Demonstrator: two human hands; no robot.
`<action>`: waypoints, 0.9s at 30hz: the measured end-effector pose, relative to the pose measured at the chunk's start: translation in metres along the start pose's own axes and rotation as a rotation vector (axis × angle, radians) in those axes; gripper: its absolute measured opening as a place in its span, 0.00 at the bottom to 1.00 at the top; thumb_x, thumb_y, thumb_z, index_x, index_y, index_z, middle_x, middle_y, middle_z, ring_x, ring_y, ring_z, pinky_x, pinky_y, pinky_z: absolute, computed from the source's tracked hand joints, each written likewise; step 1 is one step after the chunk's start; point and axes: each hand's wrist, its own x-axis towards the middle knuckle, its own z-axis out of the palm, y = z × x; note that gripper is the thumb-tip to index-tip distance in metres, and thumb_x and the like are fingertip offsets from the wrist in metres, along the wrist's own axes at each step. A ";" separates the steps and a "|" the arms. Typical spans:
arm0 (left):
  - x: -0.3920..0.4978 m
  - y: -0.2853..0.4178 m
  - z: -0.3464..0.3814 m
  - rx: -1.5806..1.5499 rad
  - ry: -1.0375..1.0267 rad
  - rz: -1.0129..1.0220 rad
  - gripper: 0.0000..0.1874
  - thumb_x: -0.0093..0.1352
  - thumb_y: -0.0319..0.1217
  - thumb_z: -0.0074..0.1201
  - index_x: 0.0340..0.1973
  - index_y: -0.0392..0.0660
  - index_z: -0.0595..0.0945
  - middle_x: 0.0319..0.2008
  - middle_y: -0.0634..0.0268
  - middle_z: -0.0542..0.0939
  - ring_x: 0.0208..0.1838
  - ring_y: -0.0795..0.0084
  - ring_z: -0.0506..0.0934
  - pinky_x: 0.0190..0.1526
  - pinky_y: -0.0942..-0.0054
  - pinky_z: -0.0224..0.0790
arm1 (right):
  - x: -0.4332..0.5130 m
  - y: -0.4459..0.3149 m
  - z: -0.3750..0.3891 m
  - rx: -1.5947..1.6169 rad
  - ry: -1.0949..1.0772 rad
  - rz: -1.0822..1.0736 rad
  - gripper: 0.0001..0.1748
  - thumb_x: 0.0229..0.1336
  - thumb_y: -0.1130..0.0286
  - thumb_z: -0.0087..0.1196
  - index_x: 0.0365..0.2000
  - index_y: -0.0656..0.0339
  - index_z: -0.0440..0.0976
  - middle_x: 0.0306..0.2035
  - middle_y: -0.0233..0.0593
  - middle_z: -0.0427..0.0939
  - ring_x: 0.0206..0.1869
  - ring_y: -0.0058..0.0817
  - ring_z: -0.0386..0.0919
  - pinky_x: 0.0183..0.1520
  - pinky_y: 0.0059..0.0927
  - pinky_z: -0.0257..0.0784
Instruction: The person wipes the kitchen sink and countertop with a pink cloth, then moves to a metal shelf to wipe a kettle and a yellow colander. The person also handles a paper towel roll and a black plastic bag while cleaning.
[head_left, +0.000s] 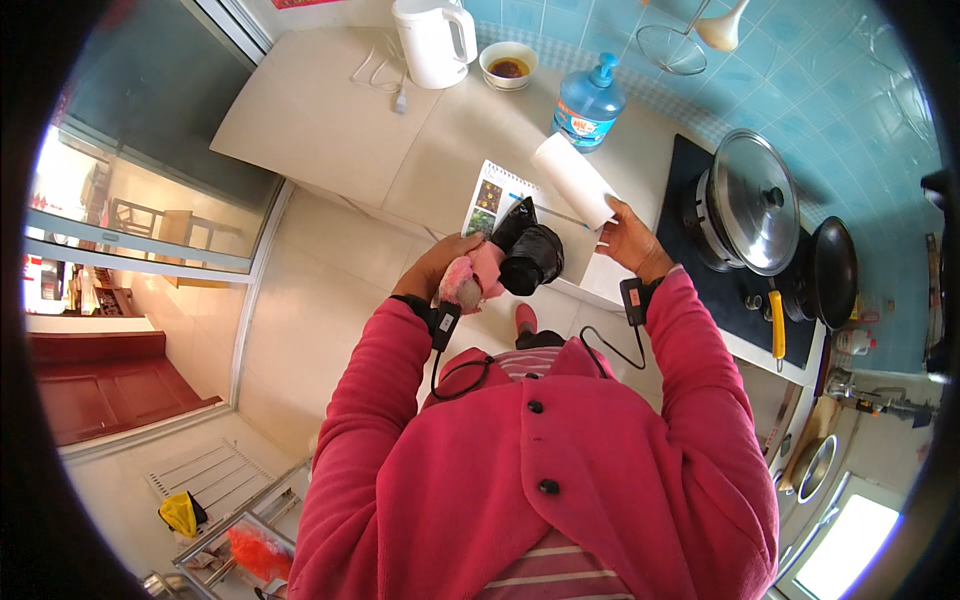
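My left hand (433, 264) grips a crumpled pink cloth (486, 268) in front of the counter's edge. Close to the cloth, on its right, is a bundle of black plastic bag (541, 251); whether the two touch I cannot tell. My right hand (632, 241) has its fingers on the lower end of a white paper roll (574, 180), which is tilted over the counter. Under and behind the black bundle lies a spiral-bound calendar (485, 196) with small photos. A thin blue stick or pen (517, 196) shows beside it, partly hidden by the roll.
On the counter (315, 112) stand a white electric kettle (427, 45), a bowl of dark liquid (508, 66) and a blue pump bottle (589, 105). To the right, a lidded pot (754, 202) and a wok (832, 274) sit on the black stove (679, 176). Cables hang from both wrists.
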 end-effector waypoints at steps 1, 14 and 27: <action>0.006 0.003 -0.002 -0.024 0.023 -0.034 0.21 0.73 0.46 0.47 0.47 0.39 0.76 0.36 0.56 0.81 0.34 0.61 0.82 0.31 0.56 0.80 | 0.010 -0.005 -0.003 -0.013 0.012 0.015 0.32 0.56 0.46 0.60 0.55 0.54 0.68 0.45 0.40 0.76 0.46 0.36 0.76 0.49 0.46 0.71; 0.097 -0.039 -0.047 0.174 0.214 0.085 0.25 0.75 0.48 0.43 0.45 0.35 0.78 0.37 0.54 0.83 0.37 0.59 0.82 0.42 0.62 0.77 | 0.069 -0.009 -0.049 -0.219 0.077 0.075 0.32 0.54 0.45 0.60 0.53 0.52 0.68 0.51 0.34 0.68 0.54 0.29 0.65 0.56 0.42 0.65; 0.068 -0.031 -0.053 0.270 0.009 -0.056 0.24 0.77 0.43 0.41 0.52 0.34 0.77 0.47 0.56 0.82 0.48 0.66 0.79 0.52 0.68 0.71 | 0.023 -0.077 -0.017 -0.770 0.050 -0.190 0.36 0.51 0.58 0.66 0.56 0.63 0.65 0.47 0.41 0.76 0.47 0.29 0.73 0.51 0.32 0.70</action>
